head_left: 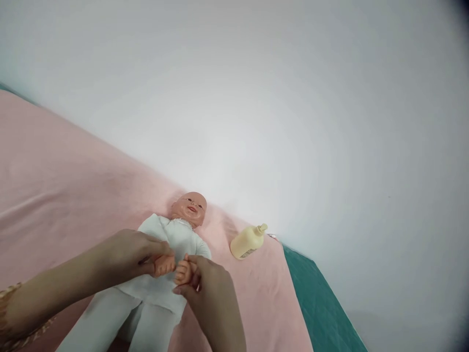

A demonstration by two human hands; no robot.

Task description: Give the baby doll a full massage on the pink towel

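A bald baby doll (175, 244) in a white top and white trousers lies on its back on a pink cloth, its head toward the wall. My left hand (137, 254) pinches one of the doll's hands between thumb and fingers. Around the doll's other hand, my right hand (208, 283) is closed in the same way. Both doll hands are held close together over its belly. A pale yellow pump bottle (247, 242) stands on the cloth to the right of the doll's head.
The pink cloth (73, 161) covers most of the surface and shows some creases at left. Beyond its right edge a green surface (318, 298) is visible. A plain white wall (274, 107) rises directly behind the doll and bottle.
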